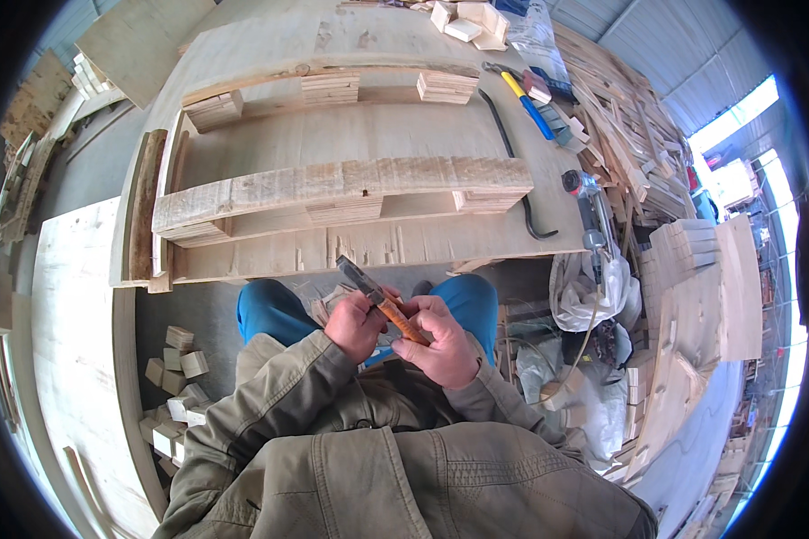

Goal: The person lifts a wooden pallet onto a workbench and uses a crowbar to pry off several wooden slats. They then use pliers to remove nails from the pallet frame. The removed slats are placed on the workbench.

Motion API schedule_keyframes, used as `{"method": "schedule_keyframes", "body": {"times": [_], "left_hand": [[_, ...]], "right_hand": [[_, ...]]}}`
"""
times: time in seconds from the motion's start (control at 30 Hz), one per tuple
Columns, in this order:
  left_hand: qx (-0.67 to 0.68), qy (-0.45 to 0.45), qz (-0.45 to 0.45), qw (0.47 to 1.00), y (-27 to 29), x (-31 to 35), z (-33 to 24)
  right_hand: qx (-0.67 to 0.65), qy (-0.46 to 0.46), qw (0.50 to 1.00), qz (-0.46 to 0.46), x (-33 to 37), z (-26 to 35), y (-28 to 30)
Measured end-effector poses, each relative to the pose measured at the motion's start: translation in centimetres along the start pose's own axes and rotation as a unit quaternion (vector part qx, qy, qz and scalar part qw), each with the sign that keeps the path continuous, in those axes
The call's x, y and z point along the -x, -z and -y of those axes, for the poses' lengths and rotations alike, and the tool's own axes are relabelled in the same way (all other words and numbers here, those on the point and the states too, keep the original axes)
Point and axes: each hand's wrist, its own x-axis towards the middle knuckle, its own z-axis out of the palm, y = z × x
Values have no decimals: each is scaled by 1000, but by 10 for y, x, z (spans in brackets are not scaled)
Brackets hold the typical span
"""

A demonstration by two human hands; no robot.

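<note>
In front of my lap I hold orange-handled pliers (402,322), their dark metal head slanting up and to the left. My left hand (355,325) is closed around the tool just below its head. My right hand (439,341) grips the lower end of the orange handle. Beyond both hands, a pale wooden pallet frame (351,190) lies on the plywood-topped bench (283,262). Its long boards rest on stacked plywood blocks (330,87). The pliers' head is apart from the bench edge.
A black pry bar (497,121), a blue-and-yellow-handled tool (530,108) and a power tool (584,189) lie along the bench's right side. Wood blocks (175,359) are piled on the floor at left. White sacks (593,296) and scrap wood (638,153) crowd the right.
</note>
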Motion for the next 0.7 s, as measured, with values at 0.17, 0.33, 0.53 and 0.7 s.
{"method": "schedule_keyframes", "body": {"times": [0.17, 0.33, 0.53, 0.7], "left_hand": [[-27, 19, 48, 998, -3, 0, -6], [-130, -18, 76, 988, 0, -5, -8], [-222, -130, 62, 964, 6, -16, -23], [-374, -288, -69, 879, 35, -29, -53]], "right_hand": [[-9, -52, 998, 39, -1, -3, -1], [-28, -91, 993, 76, 0, -4, -6], [-30, -83, 996, -26, -9, -4, 6], [139, -27, 987, -72, -30, -4, 46]]}}
